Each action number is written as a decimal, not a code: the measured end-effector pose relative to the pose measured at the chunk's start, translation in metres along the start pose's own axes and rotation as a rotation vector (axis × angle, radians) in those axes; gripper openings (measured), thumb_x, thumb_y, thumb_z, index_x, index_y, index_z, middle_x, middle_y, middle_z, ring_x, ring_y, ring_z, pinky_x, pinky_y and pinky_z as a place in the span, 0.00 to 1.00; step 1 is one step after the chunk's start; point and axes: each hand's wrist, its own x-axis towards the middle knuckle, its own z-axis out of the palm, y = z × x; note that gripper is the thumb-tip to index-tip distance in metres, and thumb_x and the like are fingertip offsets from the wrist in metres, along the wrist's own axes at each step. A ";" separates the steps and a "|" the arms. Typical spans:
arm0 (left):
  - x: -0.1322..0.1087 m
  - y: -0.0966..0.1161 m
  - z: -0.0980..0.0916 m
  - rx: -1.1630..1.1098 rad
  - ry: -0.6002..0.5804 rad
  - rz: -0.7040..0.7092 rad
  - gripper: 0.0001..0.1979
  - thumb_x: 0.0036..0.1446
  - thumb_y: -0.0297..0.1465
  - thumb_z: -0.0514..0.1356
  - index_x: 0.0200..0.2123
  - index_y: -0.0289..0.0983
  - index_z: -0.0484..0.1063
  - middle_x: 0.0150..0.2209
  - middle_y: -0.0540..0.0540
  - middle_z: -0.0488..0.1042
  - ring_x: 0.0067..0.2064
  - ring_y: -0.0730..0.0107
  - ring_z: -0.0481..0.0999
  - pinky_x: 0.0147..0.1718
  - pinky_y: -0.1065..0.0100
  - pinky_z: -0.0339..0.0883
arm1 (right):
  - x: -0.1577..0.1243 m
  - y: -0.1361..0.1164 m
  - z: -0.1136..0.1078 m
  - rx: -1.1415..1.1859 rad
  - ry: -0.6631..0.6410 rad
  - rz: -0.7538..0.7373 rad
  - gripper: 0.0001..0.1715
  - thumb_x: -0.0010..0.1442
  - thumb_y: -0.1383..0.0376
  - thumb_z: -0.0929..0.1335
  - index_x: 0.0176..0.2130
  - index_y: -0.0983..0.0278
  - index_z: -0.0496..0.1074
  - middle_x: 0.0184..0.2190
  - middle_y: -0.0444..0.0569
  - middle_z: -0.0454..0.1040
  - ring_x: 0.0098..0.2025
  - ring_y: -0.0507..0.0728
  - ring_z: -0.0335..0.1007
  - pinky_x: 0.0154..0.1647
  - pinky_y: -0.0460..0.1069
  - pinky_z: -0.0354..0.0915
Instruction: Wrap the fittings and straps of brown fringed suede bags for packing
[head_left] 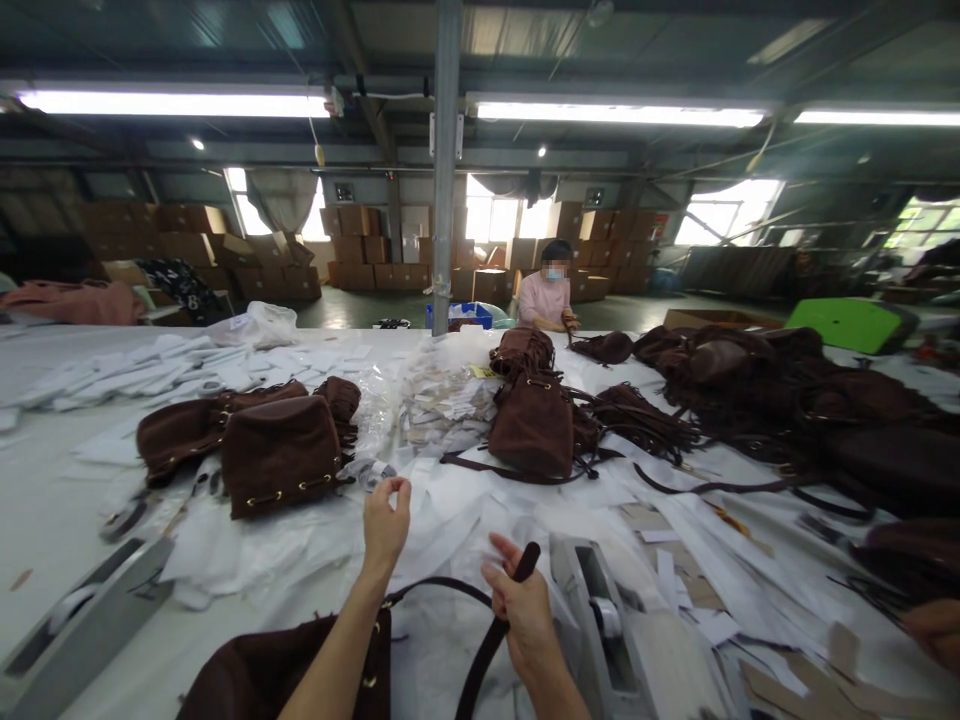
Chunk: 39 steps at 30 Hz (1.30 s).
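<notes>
Brown bag (pixel 259 662) under the left forearm (pixel 341 635), dark strap (pixel 484 652) in the right hand (pixel 526 612).

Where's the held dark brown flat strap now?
Head view, bottom centre: the dark brown flat strap runs up through the right hand, just left of a grey tape dispenser.

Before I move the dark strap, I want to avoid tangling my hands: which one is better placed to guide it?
Probably the right hand: the dark strap runs through its grip. The left hand is farther forward, away from the strap, in a pinch; whether it holds anything is unclear.
</notes>
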 end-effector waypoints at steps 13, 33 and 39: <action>-0.045 0.005 0.031 -0.093 -0.574 -0.121 0.16 0.50 0.42 0.57 0.27 0.33 0.71 0.19 0.52 0.67 0.22 0.75 0.64 0.22 0.73 0.55 | 0.000 0.019 0.000 -0.269 0.030 -0.112 0.26 0.46 0.50 0.71 0.35 0.71 0.73 0.11 0.36 0.58 0.12 0.45 0.45 0.12 0.43 0.43; -0.045 0.040 -0.001 0.001 -0.369 0.080 0.16 0.54 0.39 0.55 0.23 0.35 0.73 0.23 0.49 0.70 0.29 0.70 0.67 0.28 0.71 0.55 | -0.012 0.003 0.029 -0.383 -0.004 -0.138 0.24 0.41 0.52 0.74 0.31 0.69 0.77 0.17 0.45 0.71 0.17 0.50 0.61 0.16 0.45 0.52; -0.046 0.037 -0.006 -0.085 -0.372 0.020 0.18 0.57 0.40 0.51 0.23 0.34 0.70 0.17 0.52 0.64 0.21 0.73 0.65 0.22 0.73 0.55 | -0.013 0.007 0.028 -0.347 -0.039 -0.106 0.23 0.43 0.48 0.72 0.19 0.66 0.70 0.08 0.38 0.57 0.12 0.47 0.51 0.12 0.44 0.45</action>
